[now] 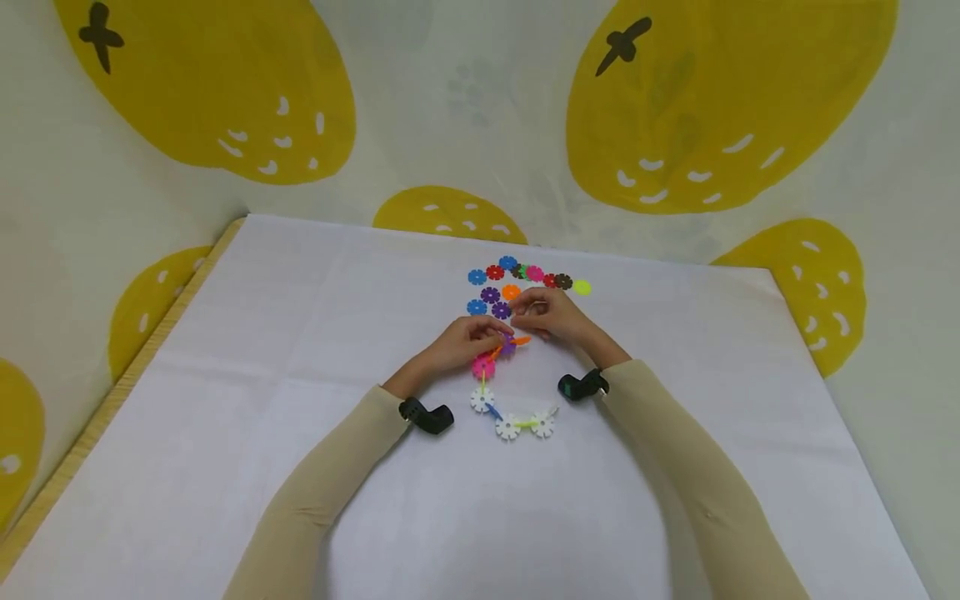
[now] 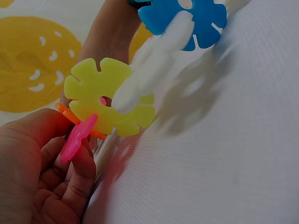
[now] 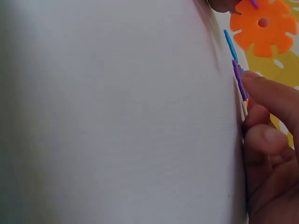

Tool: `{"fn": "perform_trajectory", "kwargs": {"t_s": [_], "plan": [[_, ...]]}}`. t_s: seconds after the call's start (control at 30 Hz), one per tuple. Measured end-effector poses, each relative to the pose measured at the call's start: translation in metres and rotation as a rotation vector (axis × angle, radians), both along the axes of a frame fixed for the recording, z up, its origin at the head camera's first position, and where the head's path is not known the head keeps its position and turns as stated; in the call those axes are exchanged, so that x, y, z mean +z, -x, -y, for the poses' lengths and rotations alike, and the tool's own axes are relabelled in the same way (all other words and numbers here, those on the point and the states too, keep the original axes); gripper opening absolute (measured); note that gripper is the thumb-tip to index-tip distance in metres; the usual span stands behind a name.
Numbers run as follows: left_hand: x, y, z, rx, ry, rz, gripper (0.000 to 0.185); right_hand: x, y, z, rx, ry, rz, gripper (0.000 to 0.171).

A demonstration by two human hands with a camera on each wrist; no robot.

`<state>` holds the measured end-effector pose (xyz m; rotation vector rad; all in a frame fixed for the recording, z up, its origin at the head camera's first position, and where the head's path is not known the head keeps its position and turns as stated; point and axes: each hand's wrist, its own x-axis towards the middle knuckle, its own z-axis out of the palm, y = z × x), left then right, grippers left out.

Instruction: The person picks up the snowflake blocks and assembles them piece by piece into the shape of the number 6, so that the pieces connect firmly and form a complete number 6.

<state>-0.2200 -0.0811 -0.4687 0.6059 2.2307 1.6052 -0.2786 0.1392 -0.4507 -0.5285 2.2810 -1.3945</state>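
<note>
A chain of slotted plastic discs [image 1: 507, 427] lies curved on the white cloth, with white discs near me and a pink disc [image 1: 483, 365] further up. My left hand [image 1: 491, 333] grips the chain's far end. In the left wrist view its fingers [image 2: 70, 163] pinch a pink disc [image 2: 77, 136] joined to an orange one, then a yellow-green disc [image 2: 110, 95], a white one and a blue one. My right hand [image 1: 525, 312] reaches the edge of the loose pile. Its fingers [image 3: 268, 140] pinch a purple disc [image 3: 239, 79] seen edge-on.
Several loose discs [image 1: 517, 282] in blue, red, purple, orange, pink and yellow lie just beyond the hands. An orange disc [image 3: 264, 25] lies close past the right fingertips. The white cloth [image 1: 300, 333] covers the table, with a wooden edge [image 1: 112, 392] at left and a patterned wall behind.
</note>
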Motion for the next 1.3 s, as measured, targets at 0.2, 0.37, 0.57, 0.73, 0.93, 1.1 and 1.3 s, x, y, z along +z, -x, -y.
{"fn": "perform_trajectory", "kwargs": {"t_s": [0.2,0.37,0.57,0.73,0.93,1.1,1.3], "plan": [[0.0,-0.001,0.0,0.001,-0.002,-0.002,0.024,-0.001,0.007,0.007,-0.017,-0.039,-0.049,0.036],[0.001,-0.001,0.0,-0.002,-0.007,-0.011,0.025,0.003,0.01,0.011,0.031,-0.109,-0.1,0.04],[0.002,-0.001,-0.001,0.005,-0.006,0.0,0.025,0.007,0.009,0.012,0.04,-0.176,-0.114,0.036],[0.0,-0.001,0.0,0.0,-0.004,-0.016,0.025,0.006,0.006,0.012,0.008,-0.182,-0.116,0.034],[-0.001,0.0,-0.001,0.003,-0.004,0.002,0.025,0.004,0.001,0.008,-0.056,-0.155,-0.081,0.036],[0.002,-0.001,-0.001,0.012,0.007,0.003,0.025,0.002,-0.001,0.002,-0.085,-0.064,0.007,0.031],[0.004,-0.001,-0.001,0.029,0.023,0.001,0.025,-0.001,-0.006,-0.008,-0.049,0.006,0.016,0.034]]}}
